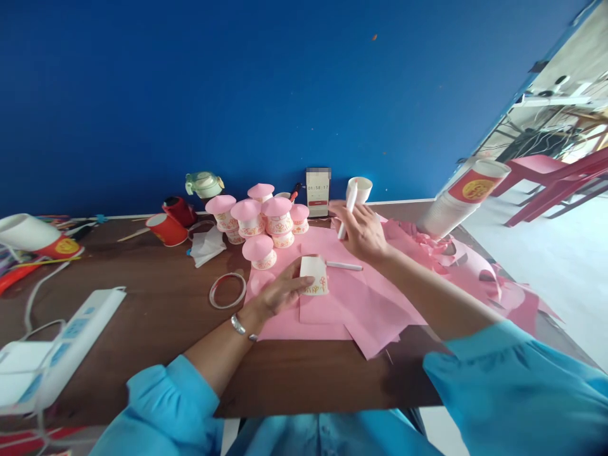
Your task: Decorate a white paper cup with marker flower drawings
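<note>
My left hand is closed around a short white paper cup, turned rim down or cut low, with orange and yellow drawings along its lower band. In my right hand, raised over the pink paper, is a white marker pen held between the fingers. A second white marker lies on the pink paper just right of the cup. Behind my left hand stand several decorated cups with pink cone tops.
A roll of tape, a red cup and a power strip are to the left. A phone showing a timer leans at the blue wall beside a white cup. Stacked cups and pink scraps lie right.
</note>
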`<action>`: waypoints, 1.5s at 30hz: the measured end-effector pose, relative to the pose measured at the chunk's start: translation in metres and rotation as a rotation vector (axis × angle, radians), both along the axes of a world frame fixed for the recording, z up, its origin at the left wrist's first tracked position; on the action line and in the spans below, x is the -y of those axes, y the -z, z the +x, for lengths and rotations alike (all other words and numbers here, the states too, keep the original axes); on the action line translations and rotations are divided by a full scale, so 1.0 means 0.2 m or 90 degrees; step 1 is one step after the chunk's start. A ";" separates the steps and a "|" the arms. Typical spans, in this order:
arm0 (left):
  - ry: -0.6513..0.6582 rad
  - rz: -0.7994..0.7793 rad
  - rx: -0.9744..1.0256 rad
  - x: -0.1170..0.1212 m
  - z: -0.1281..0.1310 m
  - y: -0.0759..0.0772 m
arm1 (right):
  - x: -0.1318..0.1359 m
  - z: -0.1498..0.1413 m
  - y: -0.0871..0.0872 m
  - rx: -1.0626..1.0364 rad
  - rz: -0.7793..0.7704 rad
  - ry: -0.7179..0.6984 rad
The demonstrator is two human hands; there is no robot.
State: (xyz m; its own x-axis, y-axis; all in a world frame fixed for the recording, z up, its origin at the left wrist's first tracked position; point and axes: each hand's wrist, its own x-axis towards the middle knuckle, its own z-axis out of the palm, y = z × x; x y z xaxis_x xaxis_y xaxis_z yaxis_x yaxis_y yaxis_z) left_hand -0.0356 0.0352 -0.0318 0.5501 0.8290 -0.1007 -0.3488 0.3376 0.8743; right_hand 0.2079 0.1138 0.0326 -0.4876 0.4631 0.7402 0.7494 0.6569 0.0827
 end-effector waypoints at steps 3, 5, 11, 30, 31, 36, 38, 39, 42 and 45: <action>-0.018 0.002 0.019 0.00 0.01 0.01 | 0.30 0.00 0.02 -0.049 -0.006 -0.090; -0.019 0.011 0.033 0.00 0.01 0.01 | 0.46 -0.01 0.06 -0.034 -0.016 -0.132; -0.044 -0.002 0.042 0.00 0.02 0.02 | 0.63 -0.02 0.16 -0.029 -0.009 -0.145; -0.060 -0.007 0.008 0.01 0.02 -0.02 | 0.66 -0.01 0.17 -0.222 -0.121 -0.269; -0.062 -0.010 0.008 0.01 0.02 -0.02 | 0.67 -0.01 0.16 -0.221 -0.124 -0.256; -0.090 -0.013 0.011 0.00 0.02 -0.02 | 0.68 -0.02 0.14 -0.232 -0.157 -0.236; -0.098 -0.012 0.008 0.00 0.03 -0.02 | 0.68 -0.02 0.14 -0.238 -0.164 -0.244; -0.100 -0.013 0.005 0.00 0.03 -0.02 | 0.69 -0.03 0.14 -0.240 -0.166 -0.245; -0.092 -0.014 -0.006 0.00 0.03 -0.03 | 0.69 -0.04 0.15 -0.244 -0.172 -0.236; -0.066 -0.003 -0.014 0.01 0.03 -0.03 | 0.70 -0.04 0.14 -0.252 -0.181 -0.238</action>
